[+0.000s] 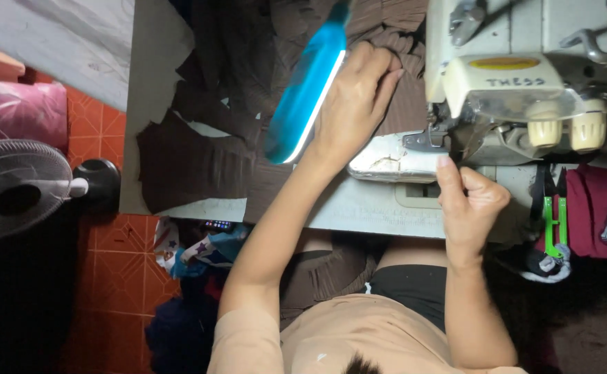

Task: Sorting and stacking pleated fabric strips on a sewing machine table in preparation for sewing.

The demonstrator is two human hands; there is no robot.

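Observation:
Dark brown pleated fabric (248,83) is spread over the sewing table (148,104), and more of it lies in my lap. My left hand (355,97) lies flat on the fabric, fingers together, just left of the cream overlock sewing machine (518,76). My right hand (471,202) is at the front of the machine with its fingers curled. Its thumb tip touches the metal bed plate (390,163) beside the presser foot (456,138). Whether it pinches any fabric is hidden.
A blue lamp bar (307,86) with a lit strip hangs over the fabric near my left forearm. Green thread snips (555,221) and red cloth (587,215) lie to the right. A fan (16,190) stands on the orange tiled floor (120,242), with cloth scraps under the table.

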